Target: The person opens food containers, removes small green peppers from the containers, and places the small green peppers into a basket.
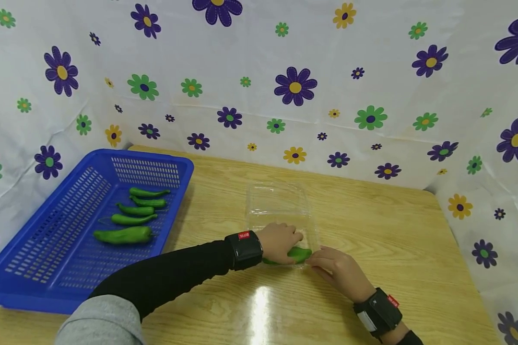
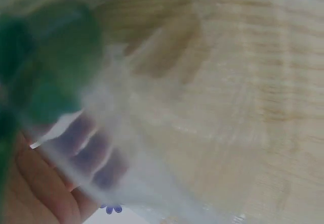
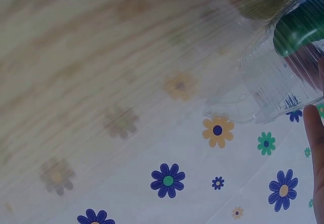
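Currently one green pepper [image 1: 300, 253] enters the clear container [image 1: 280, 203] near the counter's [image 1: 371, 230] front edge, gripped by the left hand [image 1: 279, 241]. Right hand [image 1: 334, 268] pinches the container's near rim. Five peppers [image 1: 134, 215] remain in the blue basket [image 1: 47, 249] at the left edge.

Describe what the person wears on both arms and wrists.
The left arm has a black sleeve under a grey one near the shoulder. Each wrist carries a black strap-on camera unit with a small red tag: left wrist unit, right wrist unit. Both hands are bare.
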A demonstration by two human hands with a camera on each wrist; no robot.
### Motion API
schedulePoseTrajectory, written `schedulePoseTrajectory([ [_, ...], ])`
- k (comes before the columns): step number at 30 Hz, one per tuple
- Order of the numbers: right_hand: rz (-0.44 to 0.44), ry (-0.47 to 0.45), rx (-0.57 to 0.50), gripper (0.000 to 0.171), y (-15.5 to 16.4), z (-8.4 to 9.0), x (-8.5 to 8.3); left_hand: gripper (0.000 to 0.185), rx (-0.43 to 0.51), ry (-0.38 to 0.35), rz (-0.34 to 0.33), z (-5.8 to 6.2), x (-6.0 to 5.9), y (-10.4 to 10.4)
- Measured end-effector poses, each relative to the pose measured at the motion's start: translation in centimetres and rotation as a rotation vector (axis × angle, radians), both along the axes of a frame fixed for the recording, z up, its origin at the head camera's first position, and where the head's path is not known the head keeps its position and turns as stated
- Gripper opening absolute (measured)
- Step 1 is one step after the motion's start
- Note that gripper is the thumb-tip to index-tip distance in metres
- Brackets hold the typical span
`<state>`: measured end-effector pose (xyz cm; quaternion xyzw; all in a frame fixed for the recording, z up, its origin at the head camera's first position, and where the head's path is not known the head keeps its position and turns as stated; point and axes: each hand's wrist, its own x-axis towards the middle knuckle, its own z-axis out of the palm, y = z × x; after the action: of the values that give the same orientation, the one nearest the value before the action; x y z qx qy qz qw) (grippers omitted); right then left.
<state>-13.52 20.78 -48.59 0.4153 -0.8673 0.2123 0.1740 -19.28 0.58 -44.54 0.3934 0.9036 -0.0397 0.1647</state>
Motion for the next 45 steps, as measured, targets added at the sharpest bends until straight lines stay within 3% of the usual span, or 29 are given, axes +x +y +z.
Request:
schedulePoseTrajectory([
  [14, 0.016, 0.005, -0.019, 0.028, 0.0, -0.1, 0.0, 0.056, -0.019, 0.019, -0.032, -1.5, -0.3, -0.1],
  [23, -0.021, -0.009, 0.001, 0.028, -0.2, 0.0, 0.1, 0.055, -0.004, 0.130, -0.104, -2.5, -0.1, -0.6],
  [34, -0.019, -0.012, 0.005, 0.026, -0.1, 0.0, 0.1, 0.052, 0.068, 0.069, -0.066, -3.5, -0.2, -0.7],
  [38, -0.013, -0.013, 0.000, 0.027, 0.0, 0.0, 0.2, 0.049, 0.103, 0.045, -0.082, -3.6, -0.4, -0.7],
  [45, 0.005, 0.001, -0.012, 0.029, -0.1, 0.0, 0.2, 0.036, 0.148, 0.082, -0.119, -3.6, -0.7, -0.8],
])
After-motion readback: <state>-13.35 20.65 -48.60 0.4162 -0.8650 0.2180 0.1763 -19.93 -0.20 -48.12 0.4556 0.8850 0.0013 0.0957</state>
